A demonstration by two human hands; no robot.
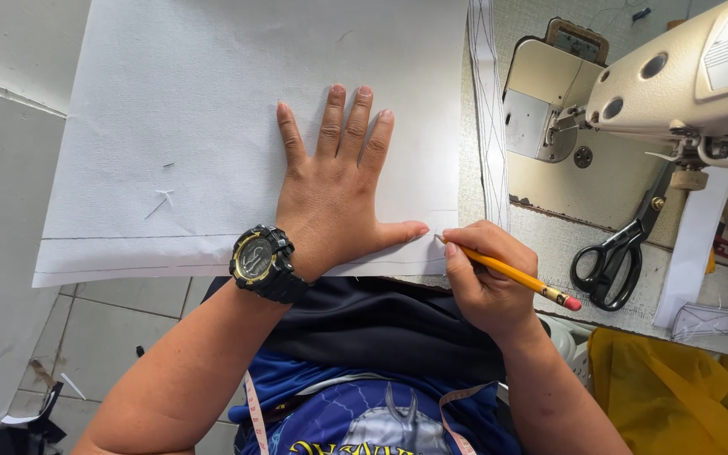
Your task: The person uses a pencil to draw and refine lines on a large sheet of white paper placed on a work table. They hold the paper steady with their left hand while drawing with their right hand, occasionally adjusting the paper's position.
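White fabric sheet (212, 109) lies flat on the table, near edge toward us, hanging a bit past the table front over our lap.

Grip: our left hand (334, 190) is fully open, fingers spread, palm pressed flat on the fabric near its lower right part; thumb points right along the near edge. Black and yellow wristwatch (263, 263) on that wrist. Our right hand (482, 278) is closed around a yellow pencil (516, 276), pinched between thumb and fingers, tip down on the fabric's lower right corner just beside the left thumb tip, eraser end pointing right.

Fabric look: plain white, fine weave, mostly smooth. Thin pencil lines run parallel to the near edge, one near the hem and one lower. A few loose thread bits sit on the left part.

Edges and room: right edge of the fabric meets a narrow white strip with stitched diamond pattern (486, 101) running up the table. Past that, a cream sewing machine (684, 84) sits at upper right, well apart from both hands. Black-handled scissors (612, 257) lie near the right hand, not touching. Yellow cloth (676, 388) at lower right. Left of the fabric is bare, tiled floor (120, 312) below. A measuring tape (254, 413) hangs over our blue shirt.
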